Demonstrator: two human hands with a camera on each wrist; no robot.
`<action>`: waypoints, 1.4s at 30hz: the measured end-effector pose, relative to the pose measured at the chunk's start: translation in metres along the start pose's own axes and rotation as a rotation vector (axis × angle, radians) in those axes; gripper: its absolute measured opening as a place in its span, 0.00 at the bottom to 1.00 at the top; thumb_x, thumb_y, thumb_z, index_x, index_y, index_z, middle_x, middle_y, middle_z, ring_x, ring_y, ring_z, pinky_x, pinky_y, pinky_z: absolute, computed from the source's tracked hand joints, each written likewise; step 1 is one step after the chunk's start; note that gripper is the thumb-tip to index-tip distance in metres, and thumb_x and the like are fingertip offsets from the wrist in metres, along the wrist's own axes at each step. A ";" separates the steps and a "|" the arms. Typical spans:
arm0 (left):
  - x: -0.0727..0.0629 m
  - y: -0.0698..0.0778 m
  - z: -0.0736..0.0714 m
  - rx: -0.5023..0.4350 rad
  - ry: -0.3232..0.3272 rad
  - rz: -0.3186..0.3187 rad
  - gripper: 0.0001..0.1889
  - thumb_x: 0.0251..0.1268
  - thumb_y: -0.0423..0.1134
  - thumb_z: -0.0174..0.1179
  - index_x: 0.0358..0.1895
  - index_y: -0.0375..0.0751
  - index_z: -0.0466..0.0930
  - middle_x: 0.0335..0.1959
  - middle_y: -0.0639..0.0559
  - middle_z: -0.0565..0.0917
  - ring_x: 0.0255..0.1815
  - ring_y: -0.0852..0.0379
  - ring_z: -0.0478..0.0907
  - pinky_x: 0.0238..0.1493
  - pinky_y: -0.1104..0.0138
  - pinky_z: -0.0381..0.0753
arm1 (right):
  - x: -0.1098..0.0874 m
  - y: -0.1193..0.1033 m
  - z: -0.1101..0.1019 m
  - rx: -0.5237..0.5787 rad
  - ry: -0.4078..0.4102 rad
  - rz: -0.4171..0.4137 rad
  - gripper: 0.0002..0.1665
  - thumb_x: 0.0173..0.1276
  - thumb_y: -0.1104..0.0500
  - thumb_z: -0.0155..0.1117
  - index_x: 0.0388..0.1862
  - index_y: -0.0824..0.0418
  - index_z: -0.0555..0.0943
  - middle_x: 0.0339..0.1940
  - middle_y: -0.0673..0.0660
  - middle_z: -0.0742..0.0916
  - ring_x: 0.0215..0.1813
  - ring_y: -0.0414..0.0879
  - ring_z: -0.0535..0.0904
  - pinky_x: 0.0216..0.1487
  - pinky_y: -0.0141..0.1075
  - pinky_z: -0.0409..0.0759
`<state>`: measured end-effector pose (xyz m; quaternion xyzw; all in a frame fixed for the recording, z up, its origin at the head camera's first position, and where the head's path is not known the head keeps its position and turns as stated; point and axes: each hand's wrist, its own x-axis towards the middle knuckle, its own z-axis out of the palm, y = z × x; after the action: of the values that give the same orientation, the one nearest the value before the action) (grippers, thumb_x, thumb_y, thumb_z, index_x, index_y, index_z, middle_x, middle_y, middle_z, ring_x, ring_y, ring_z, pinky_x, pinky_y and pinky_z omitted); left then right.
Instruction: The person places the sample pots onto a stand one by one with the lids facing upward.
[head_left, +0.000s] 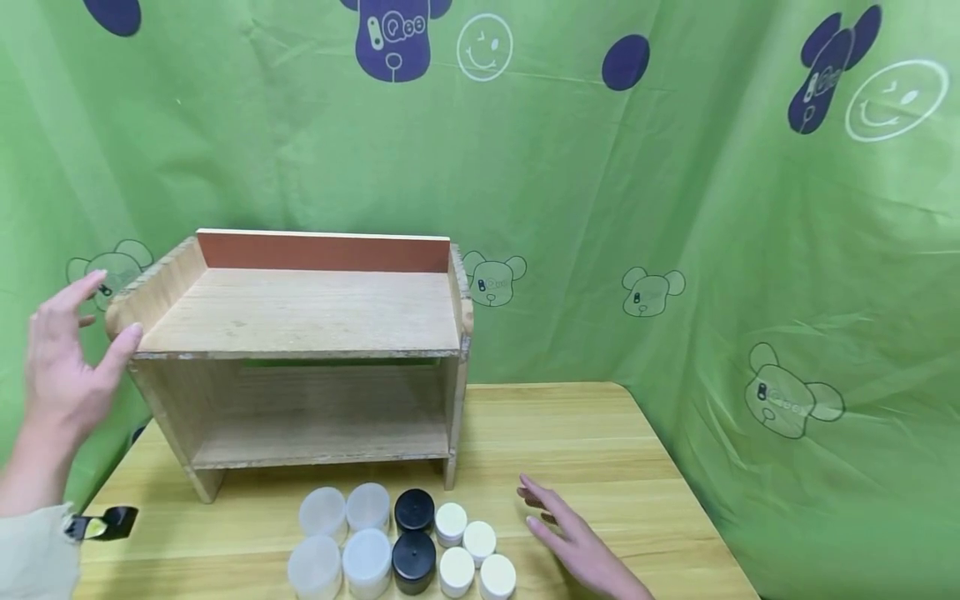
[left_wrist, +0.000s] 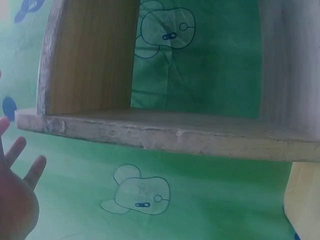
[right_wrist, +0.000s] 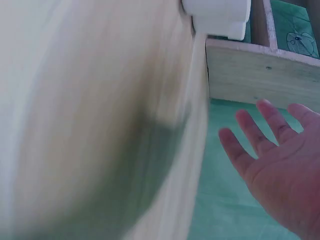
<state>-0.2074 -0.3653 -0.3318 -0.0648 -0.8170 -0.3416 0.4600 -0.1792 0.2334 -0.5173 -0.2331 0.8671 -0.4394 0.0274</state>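
Note:
A small two-tier wooden shelf (head_left: 300, 312) stands on the table, with a reddish-brown strip along its back. My left hand (head_left: 67, 354) is at the shelf's upper left corner, fingers spread and thumb in front of the side panel. In the left wrist view, the fingers (left_wrist: 34, 172) show beside the shelf's edge. My right hand (head_left: 573, 542) hovers over the table, fingers extended and holding nothing. To its left are several small white-lidded jars (head_left: 457, 572), two black-lidded jars (head_left: 414, 560) and several larger translucent jars (head_left: 315, 567), all grouped in front of the shelf.
The wood-grain table (head_left: 570, 433) extends right of the shelf to a rounded back corner. A green curtain (head_left: 555, 192) with bear and smiley prints hangs behind and at the sides. A black strap (head_left: 112, 523) sticks out by the left sleeve (head_left: 37, 550).

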 end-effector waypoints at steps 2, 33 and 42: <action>0.000 -0.002 0.001 -0.021 -0.026 -0.065 0.36 0.69 0.39 0.58 0.80 0.57 0.61 0.78 0.55 0.65 0.62 0.80 0.58 0.73 0.72 0.56 | -0.001 0.001 0.001 0.072 -0.060 -0.002 0.35 0.84 0.56 0.49 0.84 0.61 0.56 0.75 0.67 0.75 0.72 0.60 0.74 0.72 0.43 0.77; 0.008 -0.009 0.027 -0.278 -0.020 -0.308 0.43 0.54 0.24 0.70 0.75 0.50 0.66 0.77 0.60 0.67 0.63 0.65 0.69 0.55 0.79 0.77 | 0.000 0.014 0.021 0.400 -0.377 0.020 0.30 0.72 0.60 0.68 0.68 0.66 0.69 0.66 0.69 0.79 0.65 0.48 0.80 0.71 0.34 0.78; 0.005 -0.008 0.032 -0.383 0.036 -0.331 0.41 0.52 0.20 0.67 0.72 0.46 0.68 0.76 0.59 0.69 0.63 0.62 0.69 0.54 0.75 0.76 | 0.001 0.020 0.023 0.327 -0.347 0.000 0.24 0.71 0.59 0.69 0.61 0.67 0.75 0.60 0.66 0.82 0.60 0.40 0.81 0.66 0.33 0.80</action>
<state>-0.2363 -0.3523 -0.3433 -0.0101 -0.7285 -0.5620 0.3916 -0.1813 0.2254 -0.5468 -0.2978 0.7666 -0.5274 0.2135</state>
